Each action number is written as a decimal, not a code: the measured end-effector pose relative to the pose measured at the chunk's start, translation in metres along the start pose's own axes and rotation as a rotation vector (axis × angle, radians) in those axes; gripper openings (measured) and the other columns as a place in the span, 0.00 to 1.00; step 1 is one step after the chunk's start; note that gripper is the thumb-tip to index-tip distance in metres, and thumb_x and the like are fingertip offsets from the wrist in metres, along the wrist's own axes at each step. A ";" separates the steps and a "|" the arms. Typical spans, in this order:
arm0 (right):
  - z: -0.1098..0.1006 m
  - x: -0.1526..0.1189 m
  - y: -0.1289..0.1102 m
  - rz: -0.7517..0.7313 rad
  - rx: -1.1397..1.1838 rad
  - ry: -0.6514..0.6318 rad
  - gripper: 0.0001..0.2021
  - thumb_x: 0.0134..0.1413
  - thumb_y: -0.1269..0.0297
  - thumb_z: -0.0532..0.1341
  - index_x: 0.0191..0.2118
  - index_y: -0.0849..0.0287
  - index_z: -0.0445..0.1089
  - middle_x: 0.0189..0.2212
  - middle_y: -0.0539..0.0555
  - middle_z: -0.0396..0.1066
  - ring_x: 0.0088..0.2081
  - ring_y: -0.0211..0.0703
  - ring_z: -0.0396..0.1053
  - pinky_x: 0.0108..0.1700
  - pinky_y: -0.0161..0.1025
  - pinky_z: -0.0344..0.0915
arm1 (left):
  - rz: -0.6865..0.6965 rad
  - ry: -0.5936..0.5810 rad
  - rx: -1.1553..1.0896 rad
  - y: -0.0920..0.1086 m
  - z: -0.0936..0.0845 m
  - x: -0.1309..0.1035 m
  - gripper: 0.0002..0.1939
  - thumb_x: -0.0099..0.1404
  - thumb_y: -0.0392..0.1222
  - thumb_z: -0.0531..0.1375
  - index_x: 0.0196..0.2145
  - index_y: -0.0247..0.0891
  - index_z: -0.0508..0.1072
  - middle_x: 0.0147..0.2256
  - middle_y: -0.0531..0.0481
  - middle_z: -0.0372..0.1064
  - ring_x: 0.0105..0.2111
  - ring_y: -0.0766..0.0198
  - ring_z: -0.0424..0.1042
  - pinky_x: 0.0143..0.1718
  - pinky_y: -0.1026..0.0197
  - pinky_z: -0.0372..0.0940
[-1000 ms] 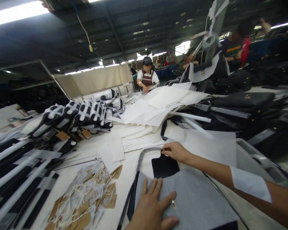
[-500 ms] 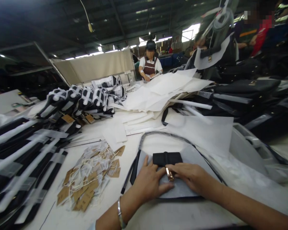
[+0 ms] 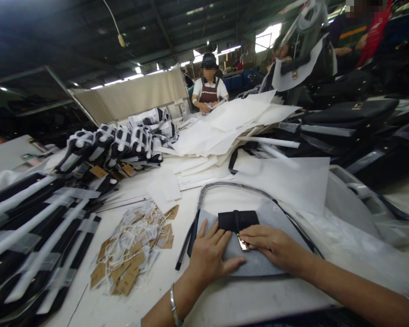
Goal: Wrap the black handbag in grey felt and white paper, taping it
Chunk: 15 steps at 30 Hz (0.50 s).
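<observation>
1. The bag (image 3: pixel 255 261) lies on the white table (image 3: pixel 163 290), its front covered by a pale grey sheet (image 3: pixel 286 227). It is the landmark for the places below.
2. On the upper middle of the bag sits a short black flap (image 3: pixel 227 221), with a gold clasp (image 3: pixel 243 244) at its lower edge.
3. The left hand (image 3: pixel 209 252) is open and empty, laid palm down on the left part of the bag with the fingers spread; a silver bracelet (image 3: pixel 173 302) circles its wrist.
4. The right hand (image 3: pixel 276 245) comes in from the right, its fingertips touching the clasp. The thumb is largely hidden, so I cannot tell whether it pinches the clasp or only presses on it.
5. The dark strap (image 3: pixel 236 185) arches along the table beyond the bag.
6. Left of the bag lies a heap of brown tags (image 3: pixel 131 268) with white strings; farther left are long black pieces (image 3: pixel 51 245) with white strips.
7. Beyond the bag is a loose stack of white sheets (image 3: pixel 225 127), and past that a person (image 3: pixel 209 91) in a brown apron.
8. Right of the bag, clear plastic (image 3: pixel 361 250) spreads over the table.
</observation>
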State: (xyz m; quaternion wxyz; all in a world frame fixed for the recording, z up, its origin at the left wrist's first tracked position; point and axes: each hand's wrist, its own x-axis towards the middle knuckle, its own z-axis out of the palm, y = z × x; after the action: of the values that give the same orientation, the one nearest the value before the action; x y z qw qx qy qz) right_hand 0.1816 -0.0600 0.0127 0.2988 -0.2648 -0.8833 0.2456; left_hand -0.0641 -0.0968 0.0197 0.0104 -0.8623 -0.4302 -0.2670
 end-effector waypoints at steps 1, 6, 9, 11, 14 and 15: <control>0.000 0.000 -0.001 -0.016 -0.006 -0.008 0.15 0.70 0.67 0.54 0.54 0.53 0.75 0.51 0.56 0.76 0.53 0.43 0.73 0.57 0.41 0.70 | 0.000 0.032 0.017 0.001 0.000 -0.001 0.30 0.65 0.66 0.58 0.50 0.35 0.73 0.42 0.43 0.78 0.49 0.48 0.75 0.63 0.36 0.57; 0.002 0.001 0.000 -0.034 -0.078 -0.023 0.15 0.70 0.67 0.54 0.54 0.56 0.75 0.49 0.59 0.76 0.51 0.46 0.73 0.54 0.43 0.71 | 0.235 0.039 0.033 0.003 -0.007 0.000 0.16 0.71 0.48 0.60 0.50 0.34 0.72 0.40 0.48 0.78 0.41 0.61 0.76 0.57 0.54 0.67; 0.005 -0.001 0.002 -0.029 -0.104 -0.038 0.15 0.71 0.65 0.53 0.51 0.58 0.76 0.48 0.60 0.76 0.50 0.47 0.73 0.53 0.44 0.71 | 0.373 -0.154 -0.087 0.008 -0.015 0.001 0.12 0.74 0.34 0.53 0.53 0.35 0.70 0.50 0.50 0.76 0.50 0.66 0.73 0.56 0.65 0.66; 0.005 -0.002 0.003 -0.010 -0.091 -0.048 0.15 0.71 0.65 0.52 0.51 0.58 0.76 0.48 0.60 0.76 0.50 0.47 0.73 0.53 0.43 0.71 | 0.287 -0.263 -0.157 0.015 -0.022 0.000 0.15 0.76 0.37 0.50 0.56 0.36 0.68 0.56 0.48 0.72 0.55 0.65 0.71 0.58 0.64 0.65; 0.003 -0.001 0.001 0.009 -0.053 -0.040 0.15 0.70 0.66 0.53 0.51 0.57 0.76 0.48 0.60 0.76 0.50 0.46 0.73 0.53 0.42 0.71 | 0.189 -0.385 -0.200 0.024 -0.031 -0.003 0.21 0.75 0.46 0.51 0.61 0.34 0.64 0.61 0.43 0.67 0.60 0.59 0.67 0.64 0.56 0.61; 0.002 0.001 -0.001 0.010 -0.044 -0.044 0.14 0.70 0.66 0.53 0.51 0.57 0.75 0.48 0.60 0.76 0.50 0.46 0.73 0.53 0.41 0.71 | 0.177 -0.401 -0.199 0.027 -0.032 -0.004 0.22 0.74 0.46 0.52 0.62 0.34 0.63 0.62 0.42 0.66 0.62 0.58 0.65 0.65 0.55 0.60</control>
State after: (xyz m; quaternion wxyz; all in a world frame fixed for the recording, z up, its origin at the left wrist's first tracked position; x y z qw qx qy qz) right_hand 0.1793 -0.0607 0.0119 0.2722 -0.2703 -0.8935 0.2334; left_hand -0.0606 -0.1241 0.0512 -0.1368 -0.9292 -0.3180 -0.1297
